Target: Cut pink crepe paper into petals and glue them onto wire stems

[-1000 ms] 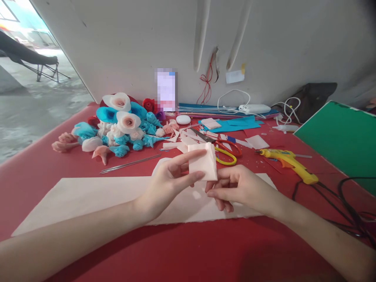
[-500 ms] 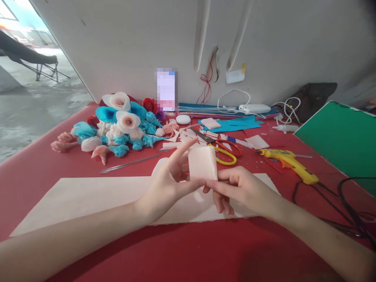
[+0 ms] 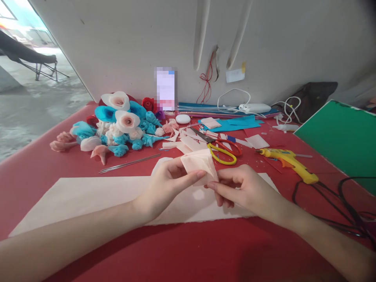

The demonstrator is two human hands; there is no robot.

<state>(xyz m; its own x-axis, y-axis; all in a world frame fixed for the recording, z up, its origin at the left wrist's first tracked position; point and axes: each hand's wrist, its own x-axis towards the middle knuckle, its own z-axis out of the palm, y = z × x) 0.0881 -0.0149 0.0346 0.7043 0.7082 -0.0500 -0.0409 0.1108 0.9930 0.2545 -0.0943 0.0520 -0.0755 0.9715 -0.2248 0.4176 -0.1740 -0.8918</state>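
Between both hands is a small folded stack of pale pink crepe paper, its layers fanned a little at the top and right edges. My left hand grips its left side, thumb across the front and fingers behind. At the lower right corner, my right hand pinches the stack between thumb and fingertips. Below them a long pale sheet of paper lies flat on the red table. Just beyond the stack rest scissors with one yellow and one red handle, among pale paper scraps.
Paper flowers in blue, white, pink and red are heaped at the back left, with thin metal rods in front. A yellow glue gun and its black cable lie right, near a green board. Blue paper lies behind.
The paper stack has tilted and its layers have spread apart. My left index finger, raised beside it before, has come down behind the paper, and the left thumb has moved up over its front.
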